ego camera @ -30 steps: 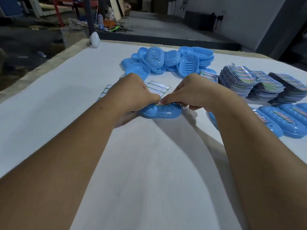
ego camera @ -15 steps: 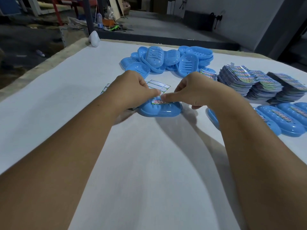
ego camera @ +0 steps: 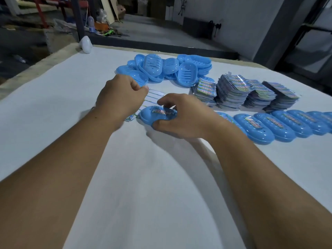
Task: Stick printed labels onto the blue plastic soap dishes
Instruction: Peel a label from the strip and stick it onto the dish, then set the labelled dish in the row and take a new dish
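Right hand (ego camera: 186,117) grips the soap dish (ego camera: 154,116) — fingers curled over its far rim, thumb on the near edge. Left hand (ego camera: 120,96) hangs just left of the dish, fingers curled, no hold that I can tell. White table (ego camera: 143,177) carries all. Unlabelled pile (ego camera: 167,69) beyond the dish; finished row (ego camera: 280,126) to its right. Label (ego camera: 161,111) sits on the dish — sticking looks done. Next, likely: set it by the row, fetch a fresh dish.
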Demonstrator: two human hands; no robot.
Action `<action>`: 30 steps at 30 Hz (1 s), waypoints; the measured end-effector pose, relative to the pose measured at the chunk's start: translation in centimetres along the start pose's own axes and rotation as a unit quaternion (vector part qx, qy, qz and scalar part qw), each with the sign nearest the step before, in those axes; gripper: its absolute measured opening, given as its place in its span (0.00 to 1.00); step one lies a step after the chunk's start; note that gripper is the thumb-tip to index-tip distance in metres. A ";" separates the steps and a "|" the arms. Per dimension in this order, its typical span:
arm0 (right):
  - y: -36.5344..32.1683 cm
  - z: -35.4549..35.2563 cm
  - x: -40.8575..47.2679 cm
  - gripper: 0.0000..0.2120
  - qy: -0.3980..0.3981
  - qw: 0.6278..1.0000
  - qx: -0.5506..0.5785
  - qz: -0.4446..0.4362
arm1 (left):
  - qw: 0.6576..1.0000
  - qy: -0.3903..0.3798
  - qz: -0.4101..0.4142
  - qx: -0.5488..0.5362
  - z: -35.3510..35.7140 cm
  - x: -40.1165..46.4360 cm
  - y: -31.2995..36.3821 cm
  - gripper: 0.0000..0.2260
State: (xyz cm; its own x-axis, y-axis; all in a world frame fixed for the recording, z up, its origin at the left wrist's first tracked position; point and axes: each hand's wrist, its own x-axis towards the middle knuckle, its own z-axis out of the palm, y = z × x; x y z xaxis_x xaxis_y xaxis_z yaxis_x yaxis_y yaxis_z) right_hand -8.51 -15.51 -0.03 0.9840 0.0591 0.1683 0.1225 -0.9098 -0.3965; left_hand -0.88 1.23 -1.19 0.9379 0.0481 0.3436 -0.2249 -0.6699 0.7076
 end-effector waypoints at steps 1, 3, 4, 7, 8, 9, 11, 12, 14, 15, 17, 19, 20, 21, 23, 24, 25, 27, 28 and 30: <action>0.1 0.0 -0.4 0.31 0.018 1.000 -0.015 0.011 | 1.000 -0.004 -0.002 -0.014 0.1 -0.1 0.0 0.15; 0.2 0.0 -1.4 0.34 0.056 0.995 -0.070 0.037 | 1.000 -0.012 -0.005 -0.024 0.1 -0.2 -0.1 0.15; 0.3 -0.1 -2.0 0.34 0.075 0.990 -0.101 0.058 | 1.000 -0.016 -0.004 -0.016 0.1 -0.2 -0.1 0.15; 0.5 -0.5 -4.1 0.31 0.114 0.972 -0.166 0.124 | 1.000 -0.021 -0.004 -0.012 0.0 -0.4 0.1 0.15; 0.5 -0.5 -4.8 0.30 0.113 0.967 -0.182 0.139 | 1.000 -0.021 -0.007 -0.020 0.0 -0.5 0.1 0.14; 0.6 -0.4 -5.4 0.30 0.110 0.962 -0.197 0.151 | 0.999 -0.022 -0.009 -0.026 -0.1 -0.5 0.3 0.14; 0.6 0.0 -6.1 0.28 0.104 0.957 -0.214 0.166 | 0.999 -0.026 -0.008 -0.025 -0.1 -0.6 0.4 0.14; 0.6 0.1 -6.3 0.27 0.106 0.956 -0.216 0.170 | 0.999 -0.028 -0.008 -0.025 -0.1 -0.7 0.4 0.14; 0.6 0.3 -6.6 0.25 0.118 0.954 -0.214 0.174 | 0.999 -0.032 -0.009 -0.031 -0.2 -0.7 0.3 0.13; 0.7 0.4 -6.7 0.25 0.123 0.954 -0.208 0.177 | 0.999 -0.034 -0.006 -0.026 -0.1 -0.7 0.3 0.13; 0.8 0.5 -6.8 0.25 0.126 0.956 -0.185 0.191 | 0.999 -0.034 0.002 -0.010 -0.1 -0.7 0.2 0.13; 1.1 0.4 -6.8 0.24 0.123 0.957 -0.163 0.208 | 0.999 -0.032 0.004 -0.003 -0.1 -0.6 0.2 0.13; 1.4 0.3 -6.9 0.24 0.120 0.957 -0.155 0.214 | 0.999 -0.031 0.007 0.004 0.0 -0.6 0.1 0.13; 1.6 0.2 -6.9 0.24 0.117 0.957 -0.149 0.220 | 0.999 -0.032 0.009 0.009 0.0 -0.5 0.1 0.13; 2.2 -0.2 -7.0 0.24 0.114 0.956 -0.140 0.230 | 0.999 -0.035 0.011 0.012 0.1 -0.4 0.0 0.13; 2.6 -0.4 -7.0 0.25 0.114 0.956 -0.135 0.233 | 0.999 -0.037 0.014 0.015 0.1 -0.3 -0.1 0.13; 2.9 -0.6 -7.1 0.25 0.114 0.956 -0.132 0.237 | 0.999 -0.038 0.018 0.021 0.1 -0.2 -0.2 0.12; 3.5 -0.9 -7.1 0.25 0.114 0.954 -0.127 0.245 | 0.999 -0.037 0.022 0.028 0.2 -0.1 -0.3 0.12; 3.8 -1.1 -7.1 0.25 0.114 0.953 -0.127 0.249 | 0.999 -0.037 0.022 0.029 0.2 0.0 -0.3 0.12; 4.5 -1.5 -7.2 0.25 0.110 0.952 -0.127 0.256 | 0.998 -0.039 0.022 0.032 0.2 0.0 -0.3 0.12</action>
State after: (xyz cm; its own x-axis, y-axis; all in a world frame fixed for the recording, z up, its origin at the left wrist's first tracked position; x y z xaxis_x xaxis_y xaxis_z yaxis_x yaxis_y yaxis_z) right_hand -15.20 -20.59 -1.67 0.8512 -0.4819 0.2080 -0.4294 -0.8672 -0.2521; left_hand -0.77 1.26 -1.58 0.9457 -0.0390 0.3227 -0.2518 -0.7157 0.6514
